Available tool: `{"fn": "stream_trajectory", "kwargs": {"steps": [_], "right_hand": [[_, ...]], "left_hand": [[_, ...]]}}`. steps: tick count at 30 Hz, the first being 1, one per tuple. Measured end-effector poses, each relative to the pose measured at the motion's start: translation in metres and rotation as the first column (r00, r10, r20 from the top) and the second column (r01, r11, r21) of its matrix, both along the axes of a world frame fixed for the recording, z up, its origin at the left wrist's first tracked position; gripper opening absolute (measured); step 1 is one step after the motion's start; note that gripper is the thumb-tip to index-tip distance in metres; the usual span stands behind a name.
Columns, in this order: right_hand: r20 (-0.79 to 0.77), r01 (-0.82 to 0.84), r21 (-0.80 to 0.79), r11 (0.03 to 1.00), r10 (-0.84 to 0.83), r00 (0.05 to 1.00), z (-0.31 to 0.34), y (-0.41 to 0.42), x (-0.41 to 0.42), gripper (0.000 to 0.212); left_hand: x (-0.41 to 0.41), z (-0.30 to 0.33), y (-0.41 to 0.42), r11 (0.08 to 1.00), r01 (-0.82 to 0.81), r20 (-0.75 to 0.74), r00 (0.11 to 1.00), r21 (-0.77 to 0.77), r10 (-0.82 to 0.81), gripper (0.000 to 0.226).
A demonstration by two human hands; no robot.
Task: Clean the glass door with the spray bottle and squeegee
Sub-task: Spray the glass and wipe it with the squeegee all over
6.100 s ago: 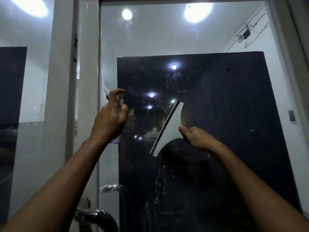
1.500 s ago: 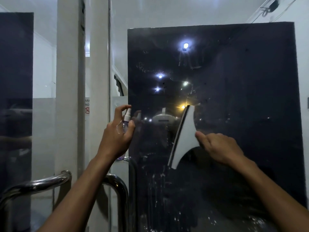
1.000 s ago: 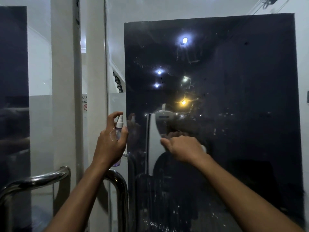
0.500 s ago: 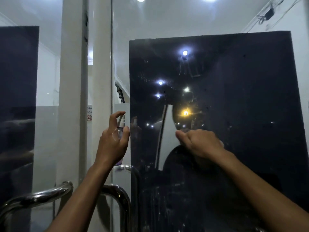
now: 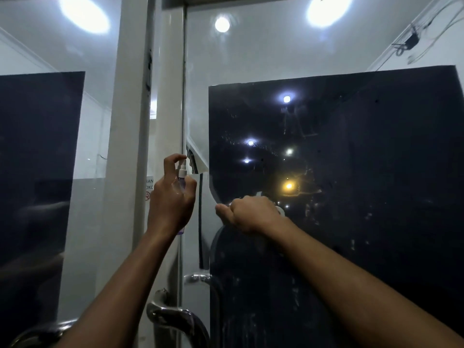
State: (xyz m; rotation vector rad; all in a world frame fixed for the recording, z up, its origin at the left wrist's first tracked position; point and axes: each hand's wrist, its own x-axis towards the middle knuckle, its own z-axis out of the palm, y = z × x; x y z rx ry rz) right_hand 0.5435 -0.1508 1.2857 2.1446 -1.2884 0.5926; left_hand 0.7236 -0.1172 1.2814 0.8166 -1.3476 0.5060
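The glass door [image 5: 351,172] fills the right half, dark behind, speckled with droplets and streaks. My left hand [image 5: 172,199] grips a small clear spray bottle [image 5: 181,178] with a white nozzle, index finger hooked over the top, held near the door's left edge. My right hand [image 5: 248,213] is closed on the handle of a white squeegee [image 5: 207,209]. Its black rubber blade stands vertical against the glass at the door's left edge, just right of the bottle. The squeegee's handle is hidden inside my fist.
A white door post [image 5: 133,146] stands left of the door, with another dark glass pane [image 5: 32,172] further left. Curved chrome pull handles [image 5: 175,320] stick out below my left forearm. Ceiling lights reflect in the glass above.
My right hand has drawn the squeegee leftward across the glass to the door's left edge, the blade turning upright. My left hand holds the bottle in about the same spot. The camera tilted upward.
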Motion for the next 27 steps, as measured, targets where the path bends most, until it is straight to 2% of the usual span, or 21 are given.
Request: {"fn": "stream_trajectory", "kwargs": {"steps": [3,7,12,15,20,25,27], "right_hand": [[0.02,0.061,0.057,0.997,-0.062,0.998,0.012,-0.007,-0.013,0.068],[0.066,0.116,0.074,0.991,-0.121,0.99,0.0,-0.006,-0.084,0.054],[0.185,0.284,0.145,0.948,-0.308,0.933,0.004,0.005,-0.169,0.069],[0.21,0.318,0.15,0.936,-0.344,0.915,0.015,0.02,-0.184,0.071],[0.206,0.222,0.009,0.975,-0.219,0.954,0.042,0.028,-0.13,0.074],[0.134,0.107,-0.003,0.994,-0.106,0.985,0.089,0.006,-0.031,0.07],[0.151,0.098,-0.002,0.995,-0.097,0.984,0.105,-0.002,-0.016,0.068]], "left_hand": [[0.002,-0.004,-0.004,1.0,0.005,-0.004,1.0,0.007,-0.004,0.039],[0.003,-0.011,-0.011,0.999,0.035,0.011,0.999,0.031,-0.036,0.039],[-0.003,-0.01,-0.009,0.995,0.084,0.042,0.995,0.055,-0.086,0.038],[-0.006,-0.007,-0.006,0.994,0.102,0.055,0.993,0.047,-0.104,0.039],[-0.011,0.004,-0.001,0.995,0.094,0.066,0.993,0.038,-0.096,0.039],[-0.021,0.023,-0.001,0.996,0.089,0.083,0.993,0.005,-0.089,0.038],[-0.024,0.03,-0.002,0.996,0.09,0.088,0.992,-0.009,-0.089,0.039]]}}
